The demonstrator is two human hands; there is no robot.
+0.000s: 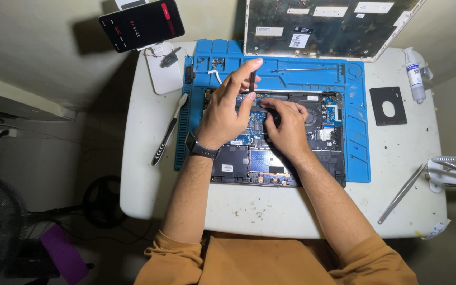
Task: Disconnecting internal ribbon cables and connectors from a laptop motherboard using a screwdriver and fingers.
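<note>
Head view is all I have, looking straight down on a white surface (397, 158) with a blue work mat (357, 148) laid across its middle. An opened laptop (238, 158), its bottom cover off, lies on the mat, long axis running side to side along the surface, with the fan toward the far edge and the dark battery toward the near edge.

My left hand (222, 113) is closed on a small dark tool (252, 80), pinched between thumb and fingers and standing nearly upright, its long axis pointing down at the board. My right hand (286, 126) rests on the board just beside it, fingers curled and pressed together over a dark part near the fan; I cannot tell whether it grips anything.

Off the mat, a pen-like tool (167, 134) lies near the left edge, tweezers (403, 192) toward the near right corner, a black square pad (388, 105) and a small bottle (414, 79) by the right edge. The removed cover (317, 26) leans at the far edge, next to a phone (141, 24) on a stand.

As I judge it, the risk is the tool slipping off its spot and scraping the board, since the right hand crowds it and hides part of the contact.
</note>
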